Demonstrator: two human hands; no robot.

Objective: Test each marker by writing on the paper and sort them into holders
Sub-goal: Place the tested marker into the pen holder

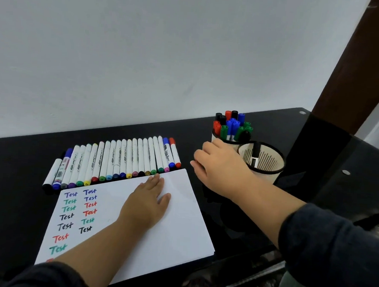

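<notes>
Two dozen or so white-barrelled markers point(116, 161) are laid untested at frame centre above the white paper point(175, 220), pressed by the flat left hand point(149, 198), while the empty, relaxed right hand point(220, 165) is seen beside the fuller beige holder point(217, 137).

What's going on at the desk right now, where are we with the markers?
A person is partway through testing markers. The left hand rests flat on the paper, which already carries two columns of "Test" in several colours. The right hand hovers empty between the row of markers and the holders. The far holder is packed with capped markers; the near holder has only one black marker. Many markers lie unsorted.
</notes>
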